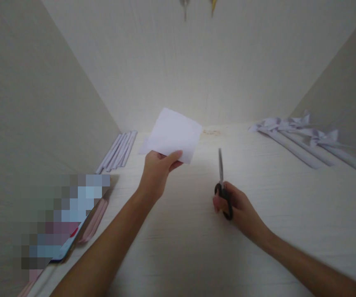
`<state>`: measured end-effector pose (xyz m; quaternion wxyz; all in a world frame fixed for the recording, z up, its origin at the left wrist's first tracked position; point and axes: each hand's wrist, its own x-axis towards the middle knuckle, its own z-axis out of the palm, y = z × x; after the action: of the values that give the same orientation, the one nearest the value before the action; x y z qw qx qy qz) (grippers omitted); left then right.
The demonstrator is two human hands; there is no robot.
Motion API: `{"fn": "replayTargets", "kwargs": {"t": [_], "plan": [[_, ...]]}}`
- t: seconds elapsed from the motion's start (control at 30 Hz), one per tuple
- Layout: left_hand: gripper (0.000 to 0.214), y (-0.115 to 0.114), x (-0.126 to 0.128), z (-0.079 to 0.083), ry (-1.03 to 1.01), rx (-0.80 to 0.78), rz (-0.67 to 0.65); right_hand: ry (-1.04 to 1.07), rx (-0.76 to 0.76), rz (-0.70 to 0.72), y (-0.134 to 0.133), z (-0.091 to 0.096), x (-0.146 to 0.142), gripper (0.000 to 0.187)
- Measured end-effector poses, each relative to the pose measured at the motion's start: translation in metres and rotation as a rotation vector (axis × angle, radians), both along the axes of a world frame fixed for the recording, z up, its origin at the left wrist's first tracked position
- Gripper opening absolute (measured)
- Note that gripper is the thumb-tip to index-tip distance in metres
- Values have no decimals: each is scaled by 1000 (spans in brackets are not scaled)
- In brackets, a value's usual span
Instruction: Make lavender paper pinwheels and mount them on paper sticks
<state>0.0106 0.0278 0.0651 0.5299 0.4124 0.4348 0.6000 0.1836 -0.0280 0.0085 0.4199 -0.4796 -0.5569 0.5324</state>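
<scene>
Pixelated slab (74, 216) near left wall (45, 107), pink item (96, 222) beside slab.

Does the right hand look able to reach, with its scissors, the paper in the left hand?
Probably yes: nothing shows between the scissors in the right hand and the paper in the left hand.

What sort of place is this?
Likely a papercraft spot at a walled-in pale worktop: the left hand holds white paper, the right hand scissors, with white rolls at left.
</scene>
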Motion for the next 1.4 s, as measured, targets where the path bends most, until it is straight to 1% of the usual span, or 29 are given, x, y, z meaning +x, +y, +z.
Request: {"fn": "replayTargets", "kwargs": {"t": [0.1,0.17,0.2,0.27,0.33,0.47,0.7,0.8,0.87,0.93,1.03,1.17,1.27,1.4], "plan": [[29,1,-3,-1,107,-75,-106,169,47,-219,8,-1,3,25],[29,1,-2,-3,177,-120,-177,259,64,-359,12,1,5,26],[28,1,0,-4,214,-135,-211,284,65,-411,14,1,6,28],[23,0,3,-5,292,-148,-275,308,52,-460,16,3,8,29],[18,-1,6,-7,349,-143,-316,325,25,-463,17,2,8,31],[12,-2,6,-8,387,-135,-343,348,-22,-481,18,-3,9,33],[19,-2,5,-8,377,-155,-336,329,-92,-458,19,-6,10,35],[28,-4,10,-13,243,-142,-332,362,-84,-436,19,-6,9,35],[37,-6,14,-17,117,-123,-366,409,-72,-443,19,-6,9,34],[44,-8,18,-20,45,-108,-391,460,-58,-458,20,-5,8,33],[44,-13,25,-24,21,-109,-349,492,-39,-487,21,-3,8,32],[31,-18,33,-26,110,-152,-257,466,-13,-480,19,-1,7,33],[26,-21,36,-28,165,-180,-240,416,-5,-465,17,1,7,33],[28,-22,37,-30,191,-183,-232,365,23,-443,15,2,7,32]]}}
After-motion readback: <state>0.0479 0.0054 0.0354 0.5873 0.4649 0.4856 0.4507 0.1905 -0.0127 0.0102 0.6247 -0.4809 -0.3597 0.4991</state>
